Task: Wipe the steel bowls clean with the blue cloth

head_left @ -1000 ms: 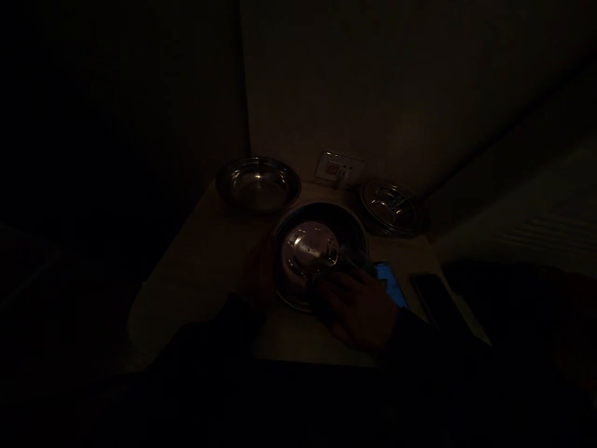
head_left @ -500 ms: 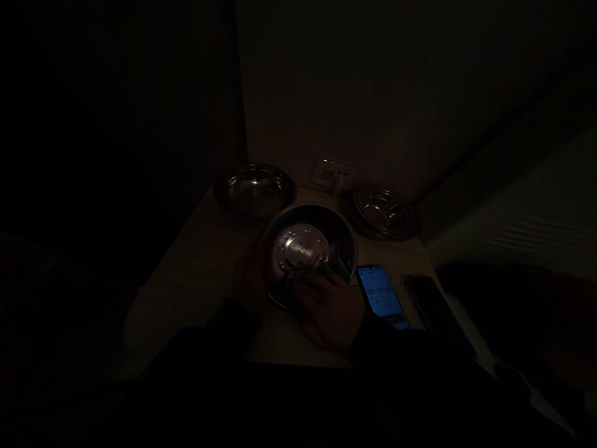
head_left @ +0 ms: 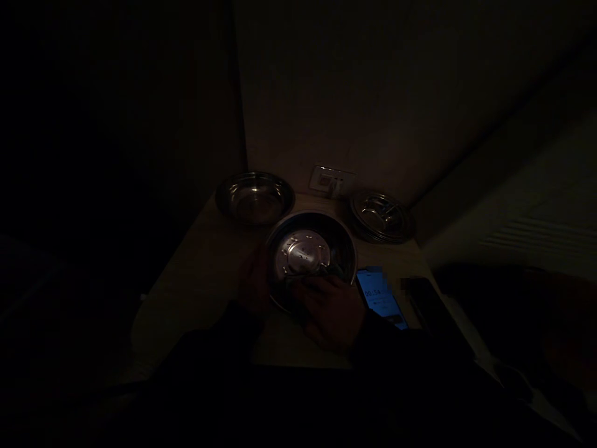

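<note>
Dimly, at the near rim of the steel bowl (head_left: 305, 252), I see the right hand (head_left: 336, 314), fingers bent inward; what they pinch I cannot tell. The left hand (head_left: 254, 283) is at the bowl's left side, its grip too dark to judge. Uneven pressure could, I judge, tip the bowl or slide it into the lit phone (head_left: 380, 295) at its right. Room for moving spans the tabletop (head_left: 196, 267) left of the bowl; beyond it, a second bowl (head_left: 256, 205) and stacked dishes (head_left: 382, 219) limit reach.
</note>
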Tool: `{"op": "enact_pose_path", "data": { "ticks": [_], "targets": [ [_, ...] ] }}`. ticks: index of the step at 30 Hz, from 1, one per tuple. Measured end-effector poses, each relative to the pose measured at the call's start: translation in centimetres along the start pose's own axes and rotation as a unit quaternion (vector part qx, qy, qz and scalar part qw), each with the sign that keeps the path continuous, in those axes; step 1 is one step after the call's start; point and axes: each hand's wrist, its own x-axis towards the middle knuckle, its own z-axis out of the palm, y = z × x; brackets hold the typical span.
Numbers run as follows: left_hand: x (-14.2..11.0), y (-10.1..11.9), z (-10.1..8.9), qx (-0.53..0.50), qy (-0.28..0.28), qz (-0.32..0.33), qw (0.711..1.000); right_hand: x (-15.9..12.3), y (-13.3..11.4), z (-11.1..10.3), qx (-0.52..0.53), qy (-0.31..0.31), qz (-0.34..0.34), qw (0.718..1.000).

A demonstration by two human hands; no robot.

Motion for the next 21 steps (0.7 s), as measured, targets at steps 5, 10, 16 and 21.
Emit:
{"op": "enact_pose_path", "data": {
  "ticks": [5, 10, 16, 21],
  "targets": [
    [0.0, 0.0, 0.2, -0.043, -0.014, -0.005, 0.999, -2.5, 3.0, -2.1, -0.074, -0.018, 0.012, 0.997],
    [-0.2, 0.3, 0.3, -0.041, -0.009, -0.015, 0.999, -3.1, 3.4, -2.2, -0.089, 0.001, -0.012, 0.996],
    [-0.2, -0.1, 0.1, -0.024, -0.015, 0.001, 1.000, -2.9, 2.9, -1.9, -0.079, -0.011, 0.005, 0.997],
    [-0.2, 0.2, 0.2, -0.030, -0.030, 0.014, 0.999, -2.6, 2.3, -2.0, -0.086, -0.035, 0.025, 0.995]
  ]
}}
